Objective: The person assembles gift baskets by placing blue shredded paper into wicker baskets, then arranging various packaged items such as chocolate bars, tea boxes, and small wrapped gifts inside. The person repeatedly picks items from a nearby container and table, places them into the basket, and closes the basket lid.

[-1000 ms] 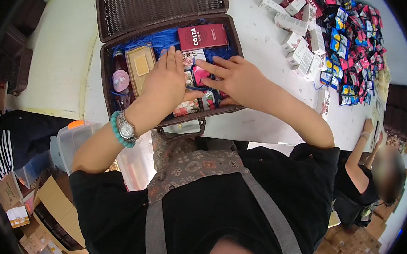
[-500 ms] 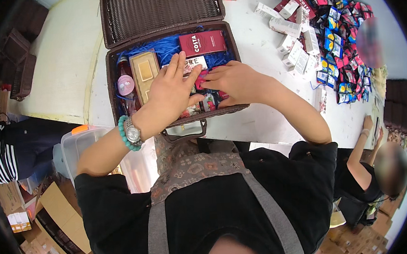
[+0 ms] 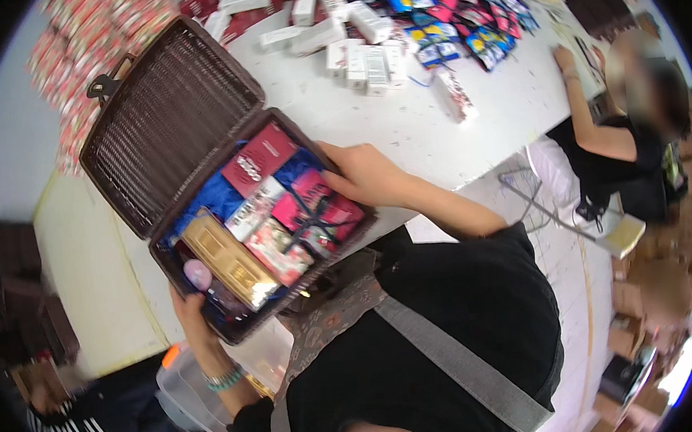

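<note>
A dark brown wicker hamper point(image 3: 246, 333) is held tilted in front of me with its lid point(image 3: 171, 128) thrown back. My left hand point(image 3: 191, 313) grips its left end near the front corner, fingers partly hidden beneath. At the opposite end my right hand point(image 3: 363, 175) clasps the wall, thumb over the rim. On blue shredded paper point(image 3: 204, 196) inside lie a dark red box point(image 3: 259, 159), a white box point(image 3: 252, 209), a gold tray-like box point(image 3: 227, 256), a floral packet point(image 3: 280, 251) and pink packets point(image 3: 338, 215). A bottle with a round pink tag point(image 3: 198, 274) lies along the left.
White cartons point(image 3: 367, 63) and a heap of blue and pink sachets point(image 3: 460, 15) cover the far side of the white table point(image 3: 379, 117). Red-and-white packets point(image 3: 82, 58) are piled far left. A clear plastic bin point(image 3: 201, 387) stands below. A co-worker point(image 3: 609, 133) sits at right.
Both hands have left the contents and moved out to the hamper's two ends. The hamper has turned counter-clockwise and shifted left and nearer. My view has swung too.
</note>
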The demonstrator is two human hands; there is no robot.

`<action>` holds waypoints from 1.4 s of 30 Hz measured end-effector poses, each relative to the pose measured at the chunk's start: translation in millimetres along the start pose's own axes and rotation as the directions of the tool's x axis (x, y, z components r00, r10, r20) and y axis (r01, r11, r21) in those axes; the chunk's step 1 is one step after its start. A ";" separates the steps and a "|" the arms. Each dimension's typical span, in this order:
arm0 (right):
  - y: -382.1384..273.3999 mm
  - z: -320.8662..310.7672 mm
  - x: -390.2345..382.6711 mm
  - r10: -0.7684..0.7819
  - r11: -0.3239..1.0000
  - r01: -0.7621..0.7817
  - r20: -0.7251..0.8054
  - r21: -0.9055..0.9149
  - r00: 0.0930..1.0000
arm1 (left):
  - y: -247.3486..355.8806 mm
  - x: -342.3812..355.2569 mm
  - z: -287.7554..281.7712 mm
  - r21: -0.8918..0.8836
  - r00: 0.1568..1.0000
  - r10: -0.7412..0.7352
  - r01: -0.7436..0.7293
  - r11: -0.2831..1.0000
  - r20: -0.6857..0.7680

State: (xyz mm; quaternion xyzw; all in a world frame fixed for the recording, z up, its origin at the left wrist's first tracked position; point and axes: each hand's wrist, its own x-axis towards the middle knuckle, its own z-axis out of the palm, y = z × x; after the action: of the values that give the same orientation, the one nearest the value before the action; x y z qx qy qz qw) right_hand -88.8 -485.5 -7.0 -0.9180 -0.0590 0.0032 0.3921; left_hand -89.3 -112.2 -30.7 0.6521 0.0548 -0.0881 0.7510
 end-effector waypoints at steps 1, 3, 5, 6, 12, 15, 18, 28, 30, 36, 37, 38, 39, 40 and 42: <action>10.5 -12.7 -22.6 0.044 0.999 -0.043 -0.029 0.029 0.999 | 0.7 -7.6 22.4 0.041 0.999 -0.005 0.003 0.999 0.033; 28.0 -45.1 -68.8 0.175 0.984 -0.174 -0.022 0.050 0.984 | -9.6 -11.5 60.7 0.050 0.980 0.081 -0.092 0.995 0.181; 50.1 -66.4 -103.7 0.337 0.934 -0.310 -0.152 0.180 0.929 | -16.8 -11.5 105.0 0.068 0.968 0.175 -0.190 0.979 0.182; 92.9 -64.7 -111.4 0.378 0.891 -0.223 -0.374 0.395 0.847 | -21.0 -6.1 117.9 -0.055 0.956 0.159 -0.150 0.987 0.248; 197.0 -128.3 -76.2 0.293 0.797 -0.560 -0.666 -0.227 0.686 | -24.3 -10.4 161.2 0.041 0.932 0.212 -0.234 0.971 0.295; 171.4 -178.0 -9.3 0.466 0.884 -0.367 -0.473 0.290 0.748 | -21.6 -25.3 169.9 0.081 0.948 0.233 -0.255 0.964 0.216; 159.8 -182.7 27.0 0.274 0.764 0.107 -0.470 0.637 0.839 | -24.7 -36.4 175.8 0.090 0.954 0.220 -0.242 0.966 0.203; 122.1 -122.2 -144.3 0.290 0.955 -0.290 -0.432 0.068 0.854 | -43.4 -29.9 223.6 0.049 0.886 0.274 -0.314 0.948 0.374; 143.4 -153.4 -152.8 0.387 0.903 -0.429 -0.438 0.003 0.812 | -56.1 -27.2 263.0 0.043 0.840 0.303 -0.359 0.932 0.450; 252.8 -237.1 -175.5 0.270 0.694 -0.583 -0.597 -0.423 0.755 | -97.0 -11.0 393.7 0.135 0.643 0.368 -0.595 0.792 0.671; 268.8 -252.0 -173.3 0.224 0.660 -0.577 -0.607 -0.482 0.763 | -96.3 -10.3 415.9 0.189 0.640 0.378 -0.638 0.746 0.669; 277.2 -267.2 -167.5 0.202 0.635 -0.576 -0.608 -0.515 0.767 | -101.8 -6.4 436.6 0.168 0.636 0.422 -0.658 0.734 0.646; 287.9 -280.9 -162.5 0.176 0.619 -0.565 -0.605 -0.545 0.777 | -113.8 0.8 458.0 0.161 0.636 0.464 -0.679 0.717 0.616; 307.0 -295.6 -165.3 0.240 0.580 -0.625 -0.623 -0.523 0.744 | -130.2 11.1 484.9 0.259 0.659 0.453 -0.696 0.670 0.600; 332.2 -315.6 -159.5 0.283 0.586 -0.649 -0.628 -0.485 0.725 | -109.6 29.3 512.1 0.236 0.650 0.346 -0.637 0.734 0.676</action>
State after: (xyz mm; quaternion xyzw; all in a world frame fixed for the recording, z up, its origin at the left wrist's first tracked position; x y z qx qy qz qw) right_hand -195.6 -958.0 -34.3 -0.9440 0.2975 -0.1422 0.0144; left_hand -99.6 -635.2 -69.4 0.7358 -0.3884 -0.0826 0.5485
